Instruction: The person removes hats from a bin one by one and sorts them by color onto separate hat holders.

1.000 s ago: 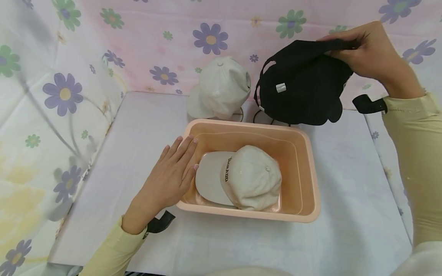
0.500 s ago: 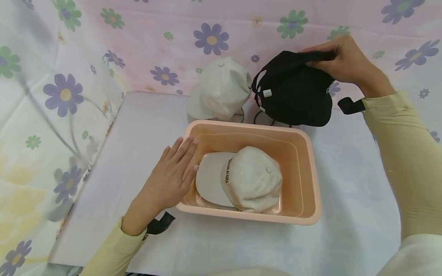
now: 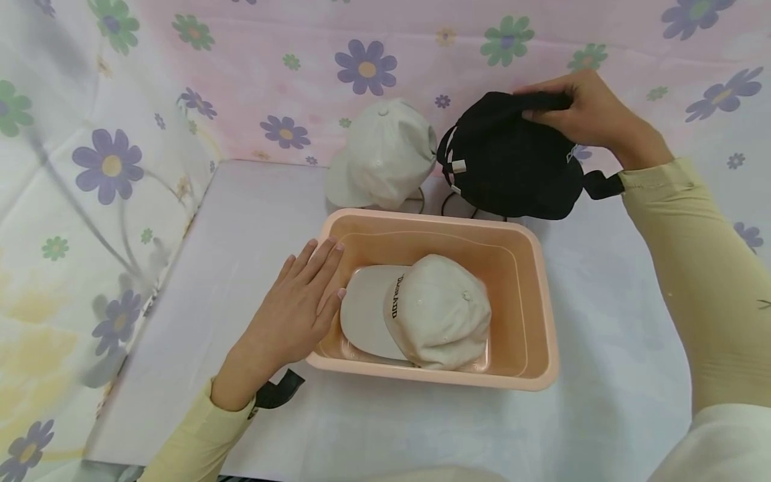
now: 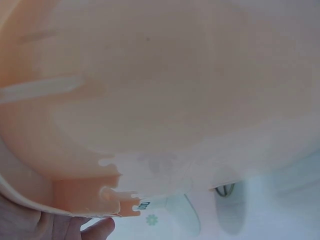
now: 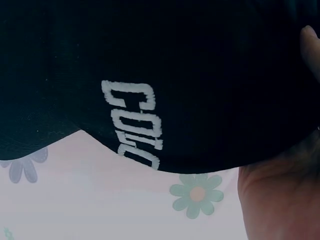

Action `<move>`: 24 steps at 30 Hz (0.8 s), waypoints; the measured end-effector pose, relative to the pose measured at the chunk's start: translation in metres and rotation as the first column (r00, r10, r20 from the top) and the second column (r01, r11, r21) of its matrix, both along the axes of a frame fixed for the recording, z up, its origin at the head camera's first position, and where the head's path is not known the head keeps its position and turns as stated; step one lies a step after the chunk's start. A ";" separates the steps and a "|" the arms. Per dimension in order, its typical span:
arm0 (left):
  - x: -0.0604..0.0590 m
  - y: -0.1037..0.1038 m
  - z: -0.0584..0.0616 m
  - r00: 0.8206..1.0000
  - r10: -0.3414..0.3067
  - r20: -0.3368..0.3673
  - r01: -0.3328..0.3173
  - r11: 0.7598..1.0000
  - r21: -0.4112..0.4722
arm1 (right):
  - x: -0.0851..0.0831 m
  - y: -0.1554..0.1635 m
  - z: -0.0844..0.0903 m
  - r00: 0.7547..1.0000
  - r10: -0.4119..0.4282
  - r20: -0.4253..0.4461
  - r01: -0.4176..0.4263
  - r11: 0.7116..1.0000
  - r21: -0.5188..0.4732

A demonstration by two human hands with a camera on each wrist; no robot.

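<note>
black cap carried toward the tub
right hand fingers pinch its brim at 1 o'clock of the pink tub; left hand lies flat on the rim at 9. next, likely lower it inside.

Glossy smooth plastic tub; matt cloth black cap and beige cap.

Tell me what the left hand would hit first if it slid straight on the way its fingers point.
Probably nothing new: the left hand already rests on the peach plastic tub's rim; beyond lies the beige cap's brim.
</note>
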State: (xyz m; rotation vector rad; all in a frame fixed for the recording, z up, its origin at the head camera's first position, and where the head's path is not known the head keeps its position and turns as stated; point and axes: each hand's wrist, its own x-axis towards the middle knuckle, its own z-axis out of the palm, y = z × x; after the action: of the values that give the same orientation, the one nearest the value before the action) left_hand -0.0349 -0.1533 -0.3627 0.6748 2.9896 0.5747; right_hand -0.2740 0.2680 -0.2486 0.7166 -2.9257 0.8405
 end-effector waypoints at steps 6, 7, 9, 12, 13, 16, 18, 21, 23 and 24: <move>-0.001 -0.001 -0.002 1.000 0.003 0.007 -0.003 1.000 0.008 | -0.004 0.001 -0.002 0.998 -0.025 0.061 0.025 1.000 -0.003; -0.001 -0.001 -0.002 1.000 0.004 0.010 -0.004 1.000 0.006 | -0.005 0.001 -0.002 0.998 -0.022 0.065 0.022 1.000 0.001; -0.001 -0.001 -0.002 1.000 0.006 0.016 -0.006 1.000 0.004 | -0.006 0.003 -0.003 0.996 -0.018 0.082 0.017 1.000 0.007; -0.001 -0.001 -0.001 1.000 0.008 0.018 -0.008 1.000 0.000 | -0.009 0.005 -0.004 0.992 -0.022 0.124 0.020 1.000 0.020; -0.001 -0.001 -0.001 1.000 0.008 0.019 -0.008 1.000 0.000 | -0.010 0.006 -0.005 0.989 -0.028 0.146 0.025 0.999 0.021; -0.002 0.000 -0.001 1.000 0.007 0.022 -0.007 1.000 0.003 | -0.012 0.009 -0.006 0.981 -0.038 0.190 0.035 0.999 0.022; -0.002 0.000 -0.001 1.000 0.007 0.026 -0.007 1.000 0.007 | -0.013 0.011 -0.008 0.978 -0.043 0.204 0.039 0.999 0.021; -0.002 0.000 -0.001 1.000 0.006 0.023 -0.007 1.000 0.012 | -0.015 0.014 -0.010 0.972 -0.052 0.228 0.050 0.999 0.012; -0.002 0.001 -0.001 1.000 0.006 0.021 -0.006 1.000 0.015 | -0.015 0.016 -0.011 0.967 -0.069 0.247 0.064 0.998 0.029; -0.002 0.001 -0.001 1.000 0.005 0.021 -0.006 1.000 0.016 | -0.015 0.016 -0.011 0.961 -0.083 0.263 0.074 0.996 0.045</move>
State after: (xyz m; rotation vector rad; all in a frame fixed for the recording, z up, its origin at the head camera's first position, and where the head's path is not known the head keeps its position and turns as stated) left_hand -0.0367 -0.1523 -0.3633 0.6575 2.9716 0.6029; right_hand -0.2891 0.2842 -0.2601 0.5209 -3.1852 0.9483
